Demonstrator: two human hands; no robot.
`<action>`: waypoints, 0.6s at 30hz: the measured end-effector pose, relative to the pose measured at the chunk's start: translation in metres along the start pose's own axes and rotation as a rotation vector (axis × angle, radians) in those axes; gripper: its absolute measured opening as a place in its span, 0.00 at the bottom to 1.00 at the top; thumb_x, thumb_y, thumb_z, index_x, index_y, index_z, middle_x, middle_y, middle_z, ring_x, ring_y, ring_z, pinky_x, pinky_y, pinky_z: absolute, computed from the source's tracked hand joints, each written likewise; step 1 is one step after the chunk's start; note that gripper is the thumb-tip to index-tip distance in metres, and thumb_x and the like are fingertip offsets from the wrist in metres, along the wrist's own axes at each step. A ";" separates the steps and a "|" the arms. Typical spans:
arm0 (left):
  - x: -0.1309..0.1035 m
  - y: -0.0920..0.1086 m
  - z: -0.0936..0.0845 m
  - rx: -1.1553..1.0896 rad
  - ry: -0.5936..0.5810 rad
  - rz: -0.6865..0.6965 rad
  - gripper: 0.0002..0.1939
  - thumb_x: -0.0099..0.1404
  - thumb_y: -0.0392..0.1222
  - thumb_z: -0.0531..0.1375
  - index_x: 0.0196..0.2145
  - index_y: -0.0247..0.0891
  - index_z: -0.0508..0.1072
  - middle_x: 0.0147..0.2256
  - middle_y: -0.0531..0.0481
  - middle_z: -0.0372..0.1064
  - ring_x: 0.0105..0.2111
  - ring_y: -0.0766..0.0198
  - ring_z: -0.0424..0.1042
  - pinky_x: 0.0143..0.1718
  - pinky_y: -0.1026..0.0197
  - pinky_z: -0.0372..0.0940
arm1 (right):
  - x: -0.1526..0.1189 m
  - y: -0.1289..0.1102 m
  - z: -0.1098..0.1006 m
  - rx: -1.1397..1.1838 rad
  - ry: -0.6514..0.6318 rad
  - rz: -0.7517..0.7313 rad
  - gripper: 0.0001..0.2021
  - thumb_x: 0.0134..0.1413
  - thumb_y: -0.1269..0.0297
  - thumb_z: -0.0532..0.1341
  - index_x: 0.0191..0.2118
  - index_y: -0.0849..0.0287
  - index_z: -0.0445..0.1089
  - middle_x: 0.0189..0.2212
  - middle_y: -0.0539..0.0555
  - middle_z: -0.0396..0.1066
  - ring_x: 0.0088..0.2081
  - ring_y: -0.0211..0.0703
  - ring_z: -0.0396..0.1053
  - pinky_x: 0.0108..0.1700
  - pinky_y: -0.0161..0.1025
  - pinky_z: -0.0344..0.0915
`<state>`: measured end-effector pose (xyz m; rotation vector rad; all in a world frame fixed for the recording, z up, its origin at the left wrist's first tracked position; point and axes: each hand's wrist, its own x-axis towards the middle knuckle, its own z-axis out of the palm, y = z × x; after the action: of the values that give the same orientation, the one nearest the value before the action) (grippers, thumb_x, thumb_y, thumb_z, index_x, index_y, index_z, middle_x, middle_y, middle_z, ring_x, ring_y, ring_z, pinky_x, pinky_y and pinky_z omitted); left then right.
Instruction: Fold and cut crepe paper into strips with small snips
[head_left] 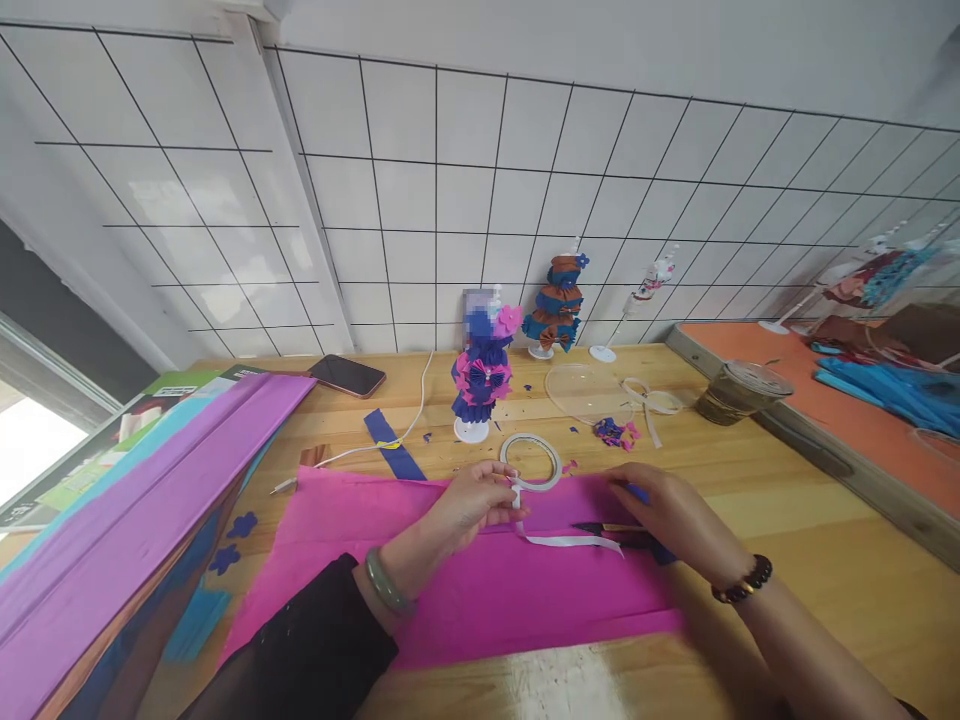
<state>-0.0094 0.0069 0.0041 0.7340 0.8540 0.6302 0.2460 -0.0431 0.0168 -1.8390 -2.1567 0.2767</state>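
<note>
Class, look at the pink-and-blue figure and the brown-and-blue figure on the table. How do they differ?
The pink-and-blue figure has a large pink flower near its top; the brown-and-blue figure has a small blue flower. The pink-and-blue figure stands nearer the camera, while the brown-and-blue figure stands further back, closer to the wall. Both are upright, with layered ruffles and round white bases.
</note>
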 end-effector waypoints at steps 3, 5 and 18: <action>0.001 -0.001 -0.001 -0.015 -0.008 0.009 0.15 0.47 0.26 0.59 0.34 0.34 0.64 0.22 0.54 0.65 0.25 0.67 0.71 0.38 0.58 0.68 | -0.015 -0.007 -0.003 -0.059 -0.144 -0.129 0.13 0.58 0.61 0.50 0.41 0.53 0.71 0.40 0.52 0.73 0.41 0.42 0.70 0.43 0.41 0.67; 0.002 -0.002 -0.002 -0.028 -0.016 0.015 0.16 0.47 0.26 0.60 0.34 0.34 0.65 0.22 0.55 0.64 0.25 0.67 0.71 0.39 0.57 0.68 | -0.027 -0.010 0.000 -0.139 -0.161 -0.193 0.14 0.59 0.64 0.49 0.42 0.52 0.71 0.42 0.52 0.73 0.43 0.42 0.69 0.45 0.41 0.66; 0.001 -0.004 -0.003 -0.025 -0.009 0.034 0.18 0.46 0.26 0.63 0.35 0.34 0.65 0.24 0.57 0.62 0.25 0.67 0.71 0.38 0.57 0.68 | -0.067 0.010 0.029 -0.374 0.026 -0.335 0.19 0.56 0.70 0.50 0.53 0.56 0.64 0.49 0.57 0.68 0.49 0.47 0.66 0.48 0.47 0.65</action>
<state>-0.0108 0.0063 -0.0006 0.7294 0.8250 0.6665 0.2552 -0.1060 -0.0203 -1.5926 -2.5822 -0.2378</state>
